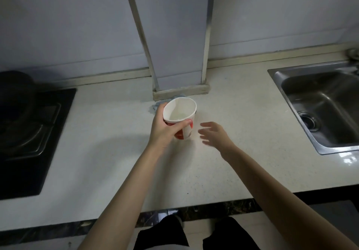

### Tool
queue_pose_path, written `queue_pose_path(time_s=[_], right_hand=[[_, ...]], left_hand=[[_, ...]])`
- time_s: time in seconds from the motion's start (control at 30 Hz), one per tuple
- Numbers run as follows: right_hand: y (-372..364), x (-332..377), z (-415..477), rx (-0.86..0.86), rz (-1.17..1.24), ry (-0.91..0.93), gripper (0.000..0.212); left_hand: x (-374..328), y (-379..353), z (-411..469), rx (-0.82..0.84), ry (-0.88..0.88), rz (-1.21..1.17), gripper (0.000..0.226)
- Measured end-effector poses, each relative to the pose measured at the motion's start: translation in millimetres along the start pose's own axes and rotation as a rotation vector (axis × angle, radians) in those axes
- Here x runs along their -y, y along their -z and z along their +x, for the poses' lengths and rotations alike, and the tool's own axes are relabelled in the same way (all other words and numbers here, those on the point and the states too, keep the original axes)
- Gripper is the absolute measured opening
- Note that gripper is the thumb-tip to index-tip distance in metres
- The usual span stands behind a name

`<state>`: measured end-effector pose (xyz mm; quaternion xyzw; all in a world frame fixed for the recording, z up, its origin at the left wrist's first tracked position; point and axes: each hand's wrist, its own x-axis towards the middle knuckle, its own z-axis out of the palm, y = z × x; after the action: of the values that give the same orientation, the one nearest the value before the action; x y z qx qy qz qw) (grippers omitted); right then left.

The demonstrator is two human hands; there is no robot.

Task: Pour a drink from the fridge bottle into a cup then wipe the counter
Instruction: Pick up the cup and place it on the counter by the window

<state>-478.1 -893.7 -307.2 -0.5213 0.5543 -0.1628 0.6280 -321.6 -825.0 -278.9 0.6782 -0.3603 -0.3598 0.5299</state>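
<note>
1. The red-and-white paper cup [179,111] is over the middle of the white counter [116,152], tilted; we cannot tell whether its base touches.
2. Our left hand [165,131] grips the cup, thumb and fingers curled round its wall.
3. Our right hand [215,136] hovers just right of the cup, fingers spread, holding nothing.
4. A bluish cloth [155,107] lies behind the cup.
5. The stove [29,133] is at left and the sink [275,75] at right.

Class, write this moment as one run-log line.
left hand: grips cup | right hand: open, beside cup | cloth: behind cup
</note>
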Motion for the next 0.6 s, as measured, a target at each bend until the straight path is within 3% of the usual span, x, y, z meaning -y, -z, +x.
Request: queue_pose_path(time_s=[0.07, 0.17, 0.37, 0.6], right_hand=[[5, 10, -7, 0.159, 0.272, -0.099, 0.039], [11, 35, -18, 0.278, 0.435, -0.072, 0.039], [29, 82, -37, 0.203, 0.425, 0.011, 0.022], [50, 95, -69, 0.124, 0.41, 0.027, 0.031]], left_hand=[[-18, 2, -2, 0.02, -0.023, 0.003, 0.064], [-52, -1, 0, 0.071, -0.07, 0.031, 0.065], [-105, -3, 6, 0.186, -0.174, 0.039, 0.072], [-146, 4, 22, 0.392, -0.247, 0.095, 0.064]])
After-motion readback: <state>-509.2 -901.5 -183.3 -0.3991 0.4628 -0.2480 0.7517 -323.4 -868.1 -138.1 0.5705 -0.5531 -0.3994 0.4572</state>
